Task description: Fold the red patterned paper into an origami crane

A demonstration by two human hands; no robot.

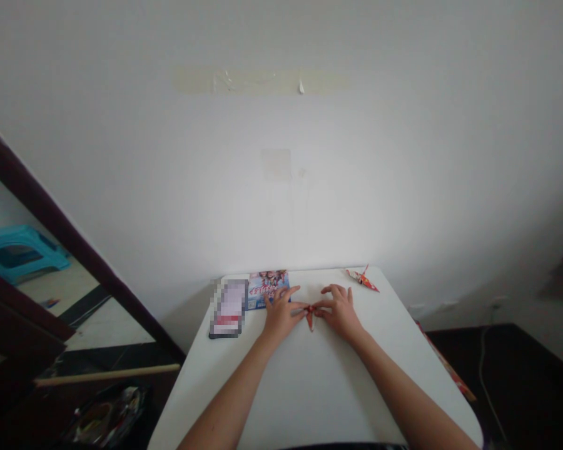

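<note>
A small red folded paper piece (310, 320) lies on the white table (309, 387), its pointed end toward me. At its upper left side, my left hand (280, 312) pinches it between thumb and index finger, the other fingers spread over the edge of a blue printed booklet (258, 292). My right hand (340, 310) grips the paper's upper right side with its fingertips. The fingertips hide part of the paper's top. Near the back right of the table rests a red and white folded paper figure (363, 279) with pointed ends, touched by neither hand.
A phone (229, 309), blurred by pixels, lies at the table's left edge. Behind the table stands a white wall (281, 212). On the left are a blue plastic stool (21, 253), a wooden stick (107, 375) and a dark bag of items (107, 415). A cable (483, 369) hangs at the right.
</note>
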